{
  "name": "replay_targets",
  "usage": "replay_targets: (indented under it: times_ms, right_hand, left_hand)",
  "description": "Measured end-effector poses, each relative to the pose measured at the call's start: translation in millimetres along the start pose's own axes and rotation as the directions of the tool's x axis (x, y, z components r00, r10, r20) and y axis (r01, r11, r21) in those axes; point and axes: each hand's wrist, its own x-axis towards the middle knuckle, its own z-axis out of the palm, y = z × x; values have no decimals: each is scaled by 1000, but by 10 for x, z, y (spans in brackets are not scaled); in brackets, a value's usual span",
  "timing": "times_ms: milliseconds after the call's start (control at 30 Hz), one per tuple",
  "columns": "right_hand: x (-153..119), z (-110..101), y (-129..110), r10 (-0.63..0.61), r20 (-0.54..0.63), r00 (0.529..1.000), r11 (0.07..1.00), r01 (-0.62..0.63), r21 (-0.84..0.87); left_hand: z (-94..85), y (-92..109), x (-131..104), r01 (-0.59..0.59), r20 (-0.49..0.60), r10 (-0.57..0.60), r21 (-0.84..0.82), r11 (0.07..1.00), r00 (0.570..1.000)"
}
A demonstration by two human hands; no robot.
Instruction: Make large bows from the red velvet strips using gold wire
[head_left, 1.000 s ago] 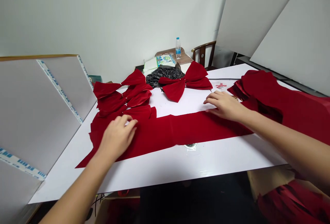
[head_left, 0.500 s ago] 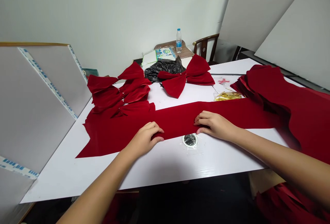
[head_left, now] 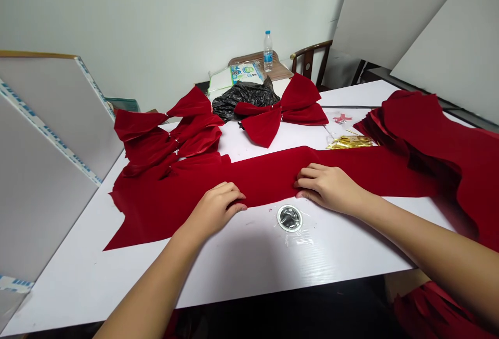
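White worktop point(head_left: 234, 271), leaning foam boards at both sides. Finished red velvet bows point(head_left: 167, 133) lie far left. My left hand point(head_left: 214, 209) and right hand point(head_left: 329, 187) each pinch the near edge of the long red velvet strip point(head_left: 268, 178), flat across the middle. Gathering the centre appears begun; next, I judge, even pleats drawn together.

- Left hand point(head_left: 217, 210) and right hand point(head_left: 326, 187) pinch the near edge of a red velvet strip point(head_left: 268, 179) — fingers curled over it.
- Tape roll point(head_left: 289, 218) lies between them on the white table point(head_left: 249, 261).
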Motion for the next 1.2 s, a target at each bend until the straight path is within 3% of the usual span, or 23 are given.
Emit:
replay_targets:
  times_ms: [167,333,500,667,900,1200]
  right_hand:
    - [25,4,-113,18,-19,1000,998,-19,-65]
    - [72,38,-161,-2,-44,999,998,5,60]
    - [77,-15,-198,46,26,999,999,-46,13]
    - [55,-39,-278,14,74,997,997,-8,-77]
    - [89,76,-229,18,-41,999,975,-9,220]
    - [77,82,-230,65,-39,997,984,-57,171]
  left_hand:
    - [29,-17,-9,10,-6,-10,7,1000,1000]
    - [48,-36,-6,17,-8,-18,-28,999,1000]
    - [47,-41,-8,32,5,-32,-33,999,999]
    - [29,-30,-10,37,21,-36,-37,999,999]
    - [31,-29,-10,30,2,-30,-47,998,1000]
    - [53,-12,-18,24,-42,-26,-36,999,999]
